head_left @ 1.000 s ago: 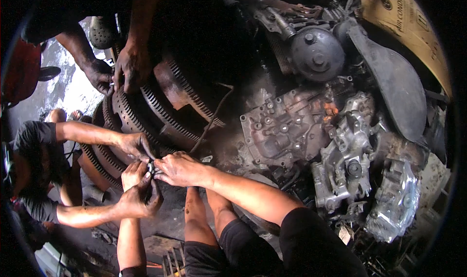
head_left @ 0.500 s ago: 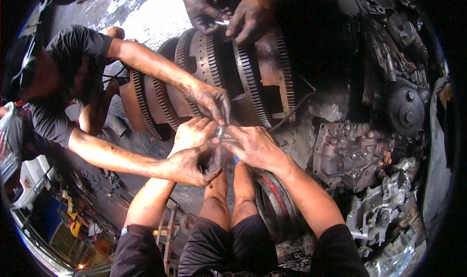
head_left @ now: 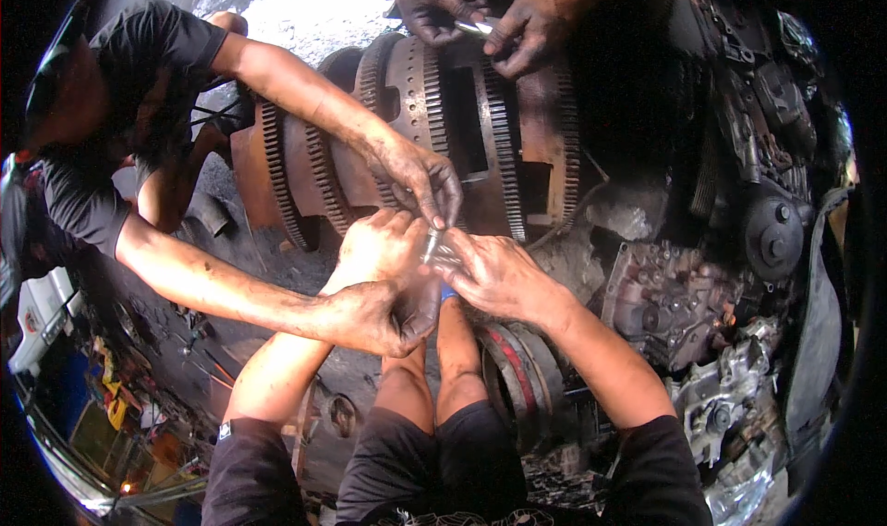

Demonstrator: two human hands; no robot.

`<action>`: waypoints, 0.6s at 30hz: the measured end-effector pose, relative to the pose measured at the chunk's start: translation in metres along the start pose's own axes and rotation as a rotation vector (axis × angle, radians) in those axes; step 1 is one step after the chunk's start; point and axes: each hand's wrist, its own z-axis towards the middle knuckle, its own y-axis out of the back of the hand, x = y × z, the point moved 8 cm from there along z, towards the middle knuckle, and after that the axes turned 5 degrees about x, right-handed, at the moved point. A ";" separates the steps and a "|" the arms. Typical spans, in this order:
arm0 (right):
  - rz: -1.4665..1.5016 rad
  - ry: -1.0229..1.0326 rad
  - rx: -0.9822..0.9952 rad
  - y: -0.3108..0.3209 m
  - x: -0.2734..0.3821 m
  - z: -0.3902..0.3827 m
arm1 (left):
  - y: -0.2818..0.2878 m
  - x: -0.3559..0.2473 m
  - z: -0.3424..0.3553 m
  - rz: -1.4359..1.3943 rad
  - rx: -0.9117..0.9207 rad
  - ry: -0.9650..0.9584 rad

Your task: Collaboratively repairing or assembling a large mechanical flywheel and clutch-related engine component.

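greasy workshop floor [head_left: 277, 267], toothed flywheels [head_left: 462, 129] stacked behind. both hands, left [head_left: 383, 244] and right [head_left: 499, 272], pinched a small shiny metal part [head_left: 434, 247] just below them; a co-worker's hands [head_left: 416, 175] crowded in.

Bare, grease-smeared forearms end in grimy hands, left hand [head_left: 381, 246] and right hand [head_left: 499, 272]; short black sleeves cover the upper arms near the lower edge, dark shorts [head_left: 434, 471] leave both knees bare

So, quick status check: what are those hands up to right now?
Left hand and right hand together pinching a small shiny metal piece. A co-worker's greasy hands crowd the same spot. Rusty toothed gear rings stacked just behind.
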 end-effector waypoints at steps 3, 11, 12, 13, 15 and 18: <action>-0.019 -0.010 0.014 -0.002 -0.004 -0.001 | 0.010 -0.008 -0.001 -0.033 -0.046 -0.077; -0.055 -0.031 -0.063 -0.002 0.009 0.004 | -0.008 0.002 -0.006 -0.061 -0.072 -0.111; -0.071 -0.082 -0.068 -0.002 0.006 0.004 | -0.009 0.005 0.000 -0.021 -0.039 -0.016; -0.087 -0.132 -0.072 -0.003 0.003 0.003 | -0.006 0.003 0.001 -0.025 -0.038 -0.014; -0.093 -0.125 -0.125 -0.003 0.002 0.004 | 0.015 -0.006 0.000 -0.102 -0.138 -0.089; -0.113 -0.102 -0.194 -0.005 0.002 0.001 | 0.018 -0.008 -0.023 -0.291 -0.142 -0.283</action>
